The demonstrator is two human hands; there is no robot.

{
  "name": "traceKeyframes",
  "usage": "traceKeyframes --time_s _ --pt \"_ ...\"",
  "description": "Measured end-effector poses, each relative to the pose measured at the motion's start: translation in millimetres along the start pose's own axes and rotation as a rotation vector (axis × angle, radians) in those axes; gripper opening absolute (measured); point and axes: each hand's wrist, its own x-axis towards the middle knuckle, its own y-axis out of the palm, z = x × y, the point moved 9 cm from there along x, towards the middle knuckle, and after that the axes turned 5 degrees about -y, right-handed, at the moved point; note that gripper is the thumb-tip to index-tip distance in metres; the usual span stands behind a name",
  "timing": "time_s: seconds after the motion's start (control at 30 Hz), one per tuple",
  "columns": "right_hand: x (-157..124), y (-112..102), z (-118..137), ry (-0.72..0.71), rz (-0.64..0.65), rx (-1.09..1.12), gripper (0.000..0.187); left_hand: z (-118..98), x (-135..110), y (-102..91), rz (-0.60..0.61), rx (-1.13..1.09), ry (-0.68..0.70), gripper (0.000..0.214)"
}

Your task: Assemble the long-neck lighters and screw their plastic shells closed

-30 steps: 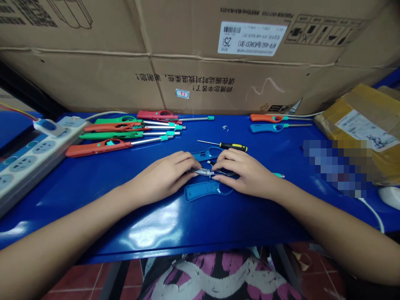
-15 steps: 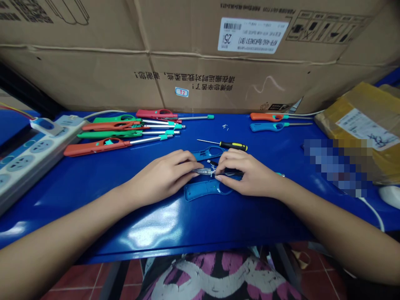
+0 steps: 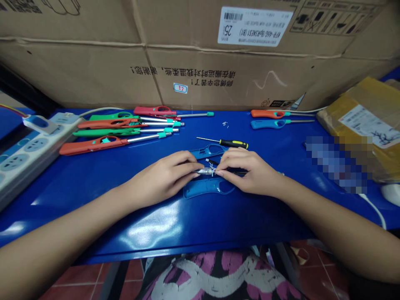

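Observation:
My left hand [image 3: 170,173] is closed, thumb and fingers pinching the left end of a clear lighter fuel tank [image 3: 205,171]. At the tank's right end my right hand [image 3: 253,171] is closed in a pinch; its fingertips hide what is between them. A small black part with white wires [image 3: 211,161] lies just behind the tank. Behind my hands is one blue lighter shell half [image 3: 200,153], partly covered by my fingers. The other blue shell half [image 3: 200,191] lies in front of the tank, inner side up. Dark rod-like parts show under my right hand.
A yellow-black screwdriver [image 3: 234,144] lies behind my hands, with small screws [image 3: 225,124] beyond it. Several lighters [image 3: 93,146] are at the left beside a power strip [image 3: 28,146]. Two more lighters [image 3: 268,124] lie at the back right, near a taped parcel [image 3: 353,137]. A large carton [image 3: 103,75] stands behind.
The view has shifted slightly. Both hands keep their pinches at the tank, and my right fingertips have moved slightly right, showing a little more of its end.

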Motion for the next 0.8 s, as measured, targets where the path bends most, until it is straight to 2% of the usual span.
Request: traceKeyframes --time_s 0.37,0.8 --pt "0.2 -1.2 0.7 -0.029 -0.013 0.014 0.011 -1.1 0.5 0.2 -0.022 -0.008 0.006 0.025" --pt "1.0 -4.1 -1.7 0.018 -0.03 -0.054 0.007 0.5 1.6 -0.9 -0.043 -0.022 -0.021 0.025"
